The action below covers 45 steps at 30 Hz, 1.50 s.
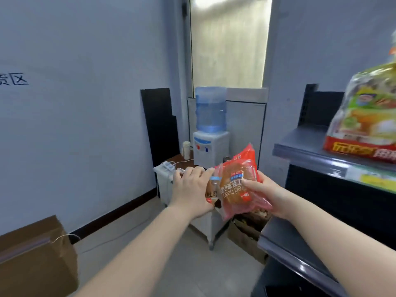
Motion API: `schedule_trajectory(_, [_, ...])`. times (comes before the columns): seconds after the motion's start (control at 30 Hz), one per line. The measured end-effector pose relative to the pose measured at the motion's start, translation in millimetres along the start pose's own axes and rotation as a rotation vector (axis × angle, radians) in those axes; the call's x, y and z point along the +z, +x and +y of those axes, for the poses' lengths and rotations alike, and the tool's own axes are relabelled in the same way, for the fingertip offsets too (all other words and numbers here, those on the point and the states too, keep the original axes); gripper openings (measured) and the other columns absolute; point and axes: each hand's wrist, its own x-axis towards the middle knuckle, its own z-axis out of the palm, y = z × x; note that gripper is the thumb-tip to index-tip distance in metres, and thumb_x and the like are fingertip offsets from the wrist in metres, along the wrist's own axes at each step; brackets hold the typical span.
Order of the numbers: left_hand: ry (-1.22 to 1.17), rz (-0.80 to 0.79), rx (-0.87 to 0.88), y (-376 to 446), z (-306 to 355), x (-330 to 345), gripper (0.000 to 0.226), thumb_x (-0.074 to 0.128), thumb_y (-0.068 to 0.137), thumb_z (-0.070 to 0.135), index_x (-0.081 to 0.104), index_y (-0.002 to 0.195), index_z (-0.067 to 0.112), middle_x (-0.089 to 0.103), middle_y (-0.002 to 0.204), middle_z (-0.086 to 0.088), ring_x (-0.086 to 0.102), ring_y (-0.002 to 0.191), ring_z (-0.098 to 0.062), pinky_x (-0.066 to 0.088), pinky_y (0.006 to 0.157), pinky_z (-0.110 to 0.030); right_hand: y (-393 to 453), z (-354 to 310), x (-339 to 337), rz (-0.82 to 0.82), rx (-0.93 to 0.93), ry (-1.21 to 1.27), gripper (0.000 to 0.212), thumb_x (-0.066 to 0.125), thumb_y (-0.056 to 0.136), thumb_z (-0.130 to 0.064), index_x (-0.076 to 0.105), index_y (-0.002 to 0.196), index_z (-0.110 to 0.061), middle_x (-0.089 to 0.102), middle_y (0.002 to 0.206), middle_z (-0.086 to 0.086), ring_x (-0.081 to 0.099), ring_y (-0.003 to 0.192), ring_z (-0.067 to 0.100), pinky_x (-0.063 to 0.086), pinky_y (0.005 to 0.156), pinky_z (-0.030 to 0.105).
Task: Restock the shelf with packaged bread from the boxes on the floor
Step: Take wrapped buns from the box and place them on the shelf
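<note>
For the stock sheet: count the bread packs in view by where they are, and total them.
Held in the right hand: 1, the red bean bun pack
Held in the left hand: 1, the toast pack
On the shelf: 1, the big loaf bag
Total: 3

Red bread packet (237, 181), blue water bottle (211, 109), brown cardboard box (36, 260), grey shelf (304, 151).

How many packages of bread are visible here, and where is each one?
3: a red bean bun packet in the right hand, a toast pack behind the left hand, a big yellow bag on the shelf. Others may be hidden.
</note>
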Motion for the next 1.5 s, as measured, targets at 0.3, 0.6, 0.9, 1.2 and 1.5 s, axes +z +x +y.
schedule_trajectory(0.3, [-0.189, 0.167, 0.332, 30, 144, -65, 0.069, 0.060, 0.075, 0.050, 0.036, 0.136, 0.031, 0.049, 0.130, 0.005, 0.043, 0.122, -0.019, 0.027, 0.096, -0.035, -151, -58, -84, 0.548, -0.176, -0.114, 0.063, 0.079, 0.068, -0.009, 0.046, 0.122, -0.017, 0.064, 0.111, 0.010, 0.067, 0.096, 0.029, 0.056, 0.076, 0.040])
schedule_trajectory(0.6, [-0.297, 0.299, 0.555, 43, 303, -136, 0.079, 0.064, 0.074, 0.049, 0.029, 0.142, 0.031, 0.043, 0.139, 0.002, 0.036, 0.130, -0.021, 0.023, 0.105, -0.040, -306, -103, -157, 0.916, -0.385, -0.270, 0.053, 0.074, 0.075, -0.006, 0.048, 0.119, -0.017, 0.065, 0.108, 0.011, 0.067, 0.095, 0.028, 0.057, 0.079, 0.042])
schedule_trajectory(0.9, [-0.421, 0.337, 0.689, 23, 462, -162, 0.075, 0.062, 0.075, 0.051, 0.032, 0.140, 0.031, 0.046, 0.136, 0.004, 0.039, 0.127, -0.021, 0.024, 0.100, -0.040, -450, -108, -250, 1.154, -0.403, -0.294, 0.050, 0.071, 0.078, -0.008, 0.043, 0.119, -0.019, 0.060, 0.109, 0.008, 0.064, 0.096, 0.024, 0.056, 0.078, 0.041])
schedule_trajectory(1.2, [-0.441, 0.269, 0.719, 15, 602, -143, 0.075, 0.063, 0.076, 0.051, 0.030, 0.140, 0.030, 0.043, 0.139, 0.004, 0.038, 0.128, -0.023, 0.022, 0.106, -0.042, -560, -86, -355, 1.359, -0.374, -0.224, 0.049, 0.070, 0.080, -0.009, 0.041, 0.118, -0.020, 0.056, 0.119, 0.014, 0.060, 0.107, 0.034, 0.053, 0.088, 0.053])
schedule_trajectory(1.5, [-0.312, 0.252, 0.812, 55, 695, -102, 0.079, 0.066, 0.074, 0.051, 0.031, 0.141, 0.024, 0.042, 0.138, -0.001, 0.035, 0.127, -0.026, 0.021, 0.108, -0.037, -567, -87, -448, 1.456, -0.369, -0.268, 0.048, 0.071, 0.079, -0.011, 0.044, 0.117, -0.020, 0.059, 0.119, 0.014, 0.061, 0.104, 0.033, 0.053, 0.088, 0.051])
